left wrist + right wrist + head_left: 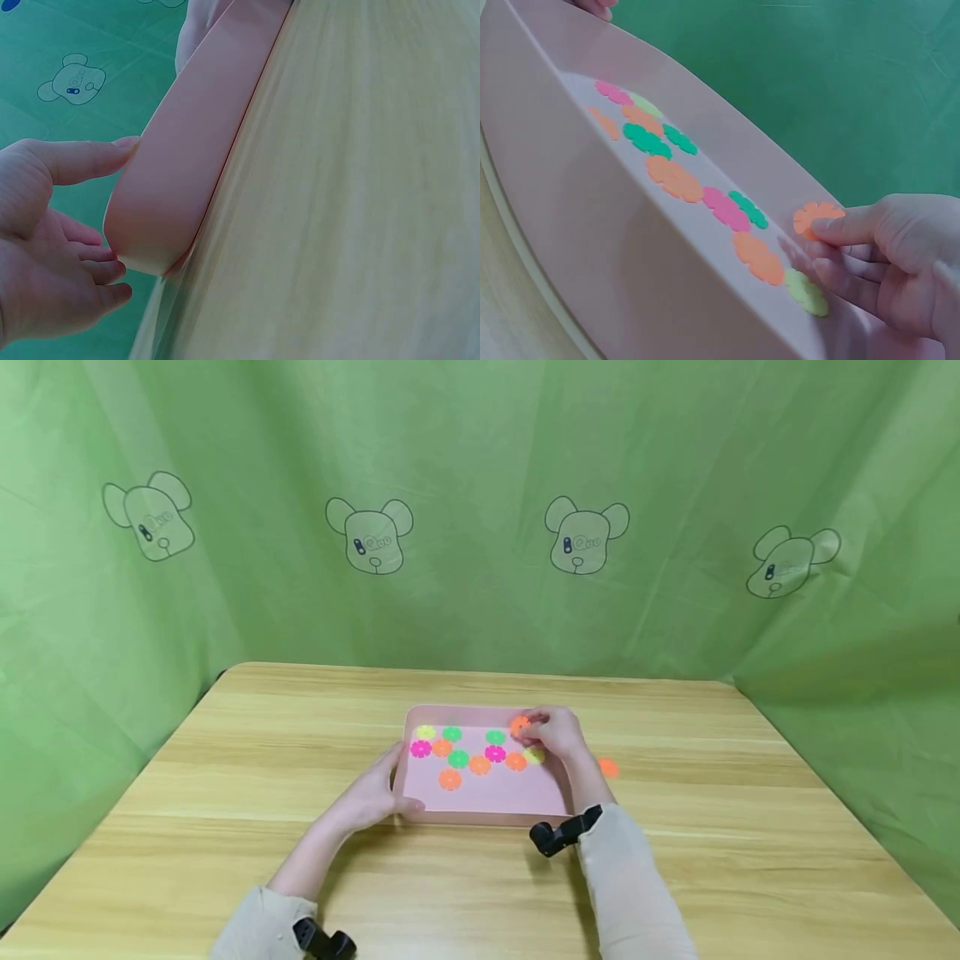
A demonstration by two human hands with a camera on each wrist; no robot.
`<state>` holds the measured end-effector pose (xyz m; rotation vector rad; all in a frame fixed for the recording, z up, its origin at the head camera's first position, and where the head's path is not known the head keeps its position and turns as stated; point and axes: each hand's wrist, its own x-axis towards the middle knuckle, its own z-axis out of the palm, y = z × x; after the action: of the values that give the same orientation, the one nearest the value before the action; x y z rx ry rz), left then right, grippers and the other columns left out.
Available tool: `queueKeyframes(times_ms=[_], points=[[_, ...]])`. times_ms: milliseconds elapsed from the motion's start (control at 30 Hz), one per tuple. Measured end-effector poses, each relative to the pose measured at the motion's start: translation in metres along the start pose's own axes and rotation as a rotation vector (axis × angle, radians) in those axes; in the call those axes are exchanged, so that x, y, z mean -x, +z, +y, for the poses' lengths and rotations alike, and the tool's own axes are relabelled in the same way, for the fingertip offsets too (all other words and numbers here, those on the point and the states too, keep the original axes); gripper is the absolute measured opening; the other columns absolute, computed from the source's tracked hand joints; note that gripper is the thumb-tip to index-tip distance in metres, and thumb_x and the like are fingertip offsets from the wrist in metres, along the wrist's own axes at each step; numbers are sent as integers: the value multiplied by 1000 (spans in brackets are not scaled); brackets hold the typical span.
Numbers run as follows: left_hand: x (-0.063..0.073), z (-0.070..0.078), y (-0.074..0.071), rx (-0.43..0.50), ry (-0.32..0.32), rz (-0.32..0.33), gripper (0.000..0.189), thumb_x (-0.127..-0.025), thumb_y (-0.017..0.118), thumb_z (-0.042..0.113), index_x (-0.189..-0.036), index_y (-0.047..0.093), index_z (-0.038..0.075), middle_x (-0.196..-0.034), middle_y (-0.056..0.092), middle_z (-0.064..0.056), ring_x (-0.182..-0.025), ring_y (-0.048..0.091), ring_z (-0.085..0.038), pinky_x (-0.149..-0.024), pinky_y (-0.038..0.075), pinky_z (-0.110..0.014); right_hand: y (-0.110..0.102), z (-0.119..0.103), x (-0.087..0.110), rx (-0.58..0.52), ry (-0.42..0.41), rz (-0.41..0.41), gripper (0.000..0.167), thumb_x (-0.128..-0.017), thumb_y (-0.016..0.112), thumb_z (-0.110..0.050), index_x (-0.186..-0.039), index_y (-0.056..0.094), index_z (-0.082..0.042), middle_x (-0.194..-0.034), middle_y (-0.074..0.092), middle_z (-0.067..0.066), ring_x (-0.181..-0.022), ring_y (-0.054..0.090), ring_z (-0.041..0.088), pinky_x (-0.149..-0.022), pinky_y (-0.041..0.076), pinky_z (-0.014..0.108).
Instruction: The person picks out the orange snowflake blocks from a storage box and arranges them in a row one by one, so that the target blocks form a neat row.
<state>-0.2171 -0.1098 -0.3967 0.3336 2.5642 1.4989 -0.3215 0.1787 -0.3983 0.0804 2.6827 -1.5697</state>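
A shallow pink tray (491, 802) lies on the table with several flat, notched interlocking discs inside, in orange, green, magenta and yellow. My left hand (371, 793) holds the tray at its near left corner. In the left wrist view its thumb meets the rim and the fingers lie by the end wall (139, 251). Over the far right part of the tray, my right hand (561, 735) pinches an orange notched disc (807, 219) between thumb and fingers. A yellow disc (807, 292) and an orange disc (757, 257) lie just below that hand.
Outside the tray, another orange disc (608, 767) lies on the wooden table (735, 827), right of my right forearm. A green curtain (480, 610) with mouse-head drawings hangs behind the table and at both sides. Black wrist cameras (562, 833) sit on both sleeves.
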Motion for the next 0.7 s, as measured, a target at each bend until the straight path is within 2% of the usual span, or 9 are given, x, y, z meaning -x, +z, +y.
queueKeyframes(times_ms=[233, 367, 467, 600, 700], points=[[1, 0, -1, 3, 10, 1, 98, -67, 77, 6, -145, 17, -6, -150, 19, -22, -136, 19, -36, -110, 14, -51, -12, -5, 1, -105, -25, -5, 34, -83, 62, 3, -117, 56, 8, -84, 66, 19, -63, 63, 16, -59, 55, 27], [1, 0, -1, 15, 19, -2, 99, -66, 77, 6, -144, 18, -7, -149, 20, -23, -136, 19, -37, -109, 14, -52, -22, -8, 4, -112, -33, 0, 37, -84, 62, 0, -120, 55, 6, -80, 66, 15, -63, 64, 17, -60, 55, 28], [1, 0, 0, 25, 25, 1, 98, -66, 77, 5, -145, 18, -6, -149, 21, -23, -136, 20, -37, -109, 15, -52, -33, -11, 6, -119, -37, 10, 40, -85, 63, -2, -123, 54, 6, -81, 67, 14, -68, 66, 19, -68, 56, 33], [1, 0, 1, 29, 28, 7, 98, -66, 76, 4, -145, 19, -5, -149, 22, -22, -136, 20, -37, -109, 15, -53, -47, -9, 5, -178, -56, 4, 43, -85, 63, -3, -125, 52, 7, -82, 68, 12, -74, 67, 20, -76, 54, 39], [2, 1, 0, 27, 32, 7, 97, -67, 77, 4, -145, 19, -6, -149, 22, -23, -135, 20, -37, -109, 15, -54, -61, -4, 3, -233, -90, -30, 46, -84, 64, -4, -125, 49, 10, -79, 67, 5, -71, 66, 17, -74, 55, 37]])
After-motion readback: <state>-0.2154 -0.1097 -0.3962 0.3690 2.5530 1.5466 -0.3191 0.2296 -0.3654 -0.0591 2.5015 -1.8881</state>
